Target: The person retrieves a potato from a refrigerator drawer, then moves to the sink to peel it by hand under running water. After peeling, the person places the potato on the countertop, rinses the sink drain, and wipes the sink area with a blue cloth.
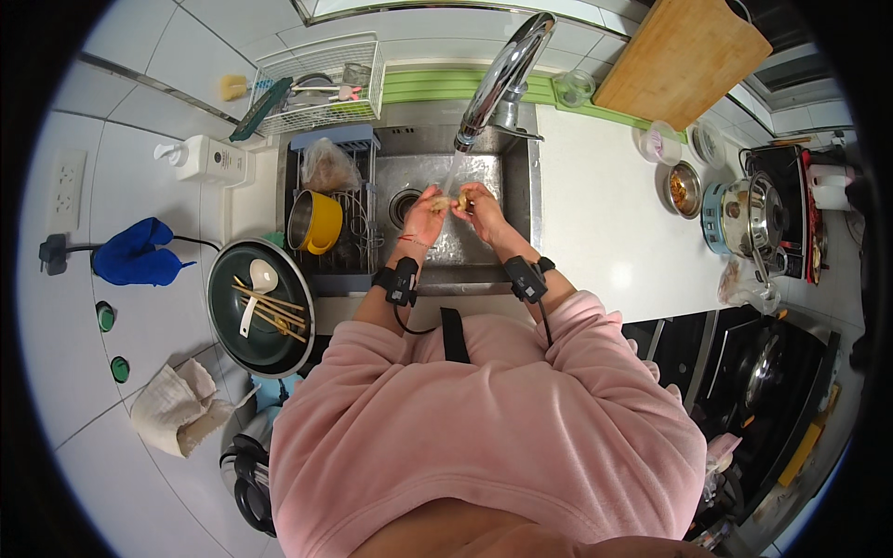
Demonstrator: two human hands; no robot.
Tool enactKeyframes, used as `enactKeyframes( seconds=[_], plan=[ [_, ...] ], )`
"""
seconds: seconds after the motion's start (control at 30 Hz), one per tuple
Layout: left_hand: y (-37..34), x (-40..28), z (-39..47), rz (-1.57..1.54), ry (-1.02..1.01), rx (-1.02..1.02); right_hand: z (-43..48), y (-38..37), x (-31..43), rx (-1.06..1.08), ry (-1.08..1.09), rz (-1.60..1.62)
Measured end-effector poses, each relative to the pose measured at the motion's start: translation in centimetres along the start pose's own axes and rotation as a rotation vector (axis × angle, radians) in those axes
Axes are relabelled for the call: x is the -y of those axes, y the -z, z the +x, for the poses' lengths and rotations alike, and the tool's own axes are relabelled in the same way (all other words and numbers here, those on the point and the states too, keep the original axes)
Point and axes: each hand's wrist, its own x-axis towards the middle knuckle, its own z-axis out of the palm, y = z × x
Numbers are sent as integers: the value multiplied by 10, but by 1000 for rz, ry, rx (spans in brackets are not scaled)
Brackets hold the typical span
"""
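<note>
Water runs from the chrome faucet (481, 91) into the stainless steel sink (481, 261). Under the stream, my left hand (424, 217) holds a small pale yellowish piece of food (440, 203) between thumb and fingers. Close beside it, my right hand (483, 213) grips another small yellow-brown piece (463, 201). What food these pieces are, I cannot tell. Both hands are above the basin, with the drain (406, 208) just left of my left hand.
Left in the sink, a rack (335, 282) bears a yellow pot (325, 222) and a plastic bag (329, 167). A dark bowl (241, 349) with chopsticks and a ladle stands at left. On the right counter (600, 230) are a metal bowl (687, 190) and a lidded pot (741, 209); a wooden cutting board (680, 59) leans behind.
</note>
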Motion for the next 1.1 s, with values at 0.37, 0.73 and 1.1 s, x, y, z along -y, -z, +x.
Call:
enactKeyframes(
  seconds=[0.37,0.73,1.1],
  plan=[
    [-15,1,-17,448,-114,-98,-2,-8,-17,-38,144,-378],
    [-1,-15,-49,306,143,42,-12,-4,-10,262,37,-346],
    [4,-25,-65,213,63,-287,20,-42,10,113,54,-495]
  ],
)
